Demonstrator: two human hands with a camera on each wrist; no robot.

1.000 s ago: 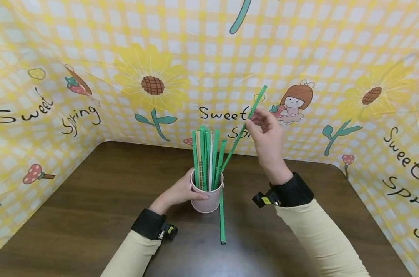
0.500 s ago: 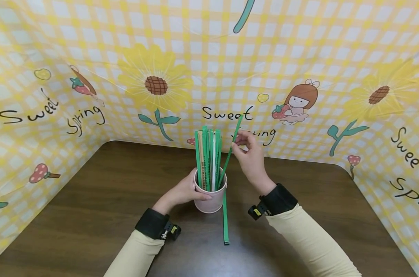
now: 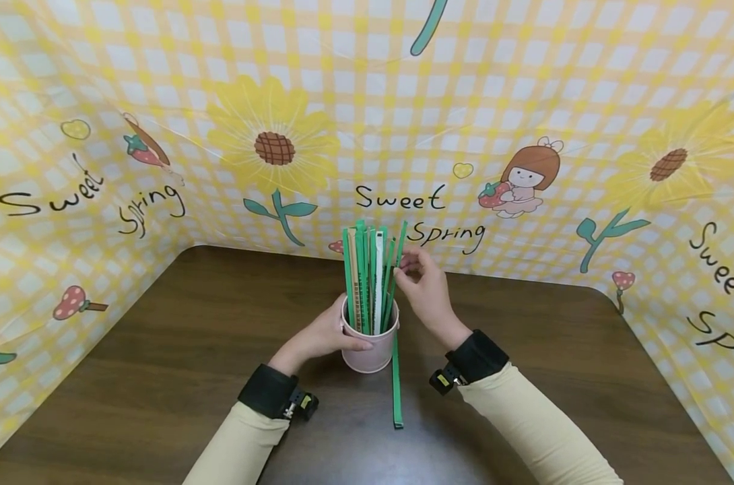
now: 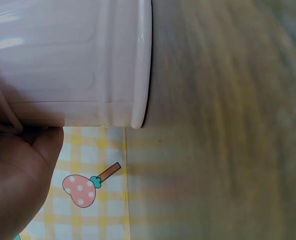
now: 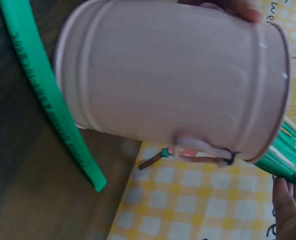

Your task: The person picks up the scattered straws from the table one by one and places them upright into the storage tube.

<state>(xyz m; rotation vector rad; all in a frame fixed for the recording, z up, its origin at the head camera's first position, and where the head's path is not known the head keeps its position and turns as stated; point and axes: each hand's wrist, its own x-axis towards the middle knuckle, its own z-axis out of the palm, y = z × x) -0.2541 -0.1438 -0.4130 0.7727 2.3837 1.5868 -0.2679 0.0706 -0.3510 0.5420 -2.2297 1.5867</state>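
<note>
A small pale pink bucket point(image 3: 367, 353) stands upright on the table, packed with several tall wrapped straws point(image 3: 361, 283), mostly green, one tan and one white. My left hand point(image 3: 324, 333) grips its left side, thumb across the front just below the rim. My right hand point(image 3: 426, 289) pinches a green wrapped straw point(image 3: 405, 232) near its upper part; that straw's lower end is inside the bucket. In the right wrist view the fingers point(image 5: 290, 205) are at the bucket's mouth, partly cut off. Another green wrapped straw point(image 3: 396, 391) lies on the table just right of the bucket.
The dark brown wooden table point(image 3: 161, 377) runs back to a yellow-checked cloth point(image 3: 391, 121) printed with flowers and lettering, which rises at the back and both sides. A folded handle point(image 5: 202, 152) hangs at the bucket's side.
My right hand has come down and left toward the bucket, and the straw it pinches has sunk deeper inside and stands steeper. The left hand keeps its grip on the bucket.
</note>
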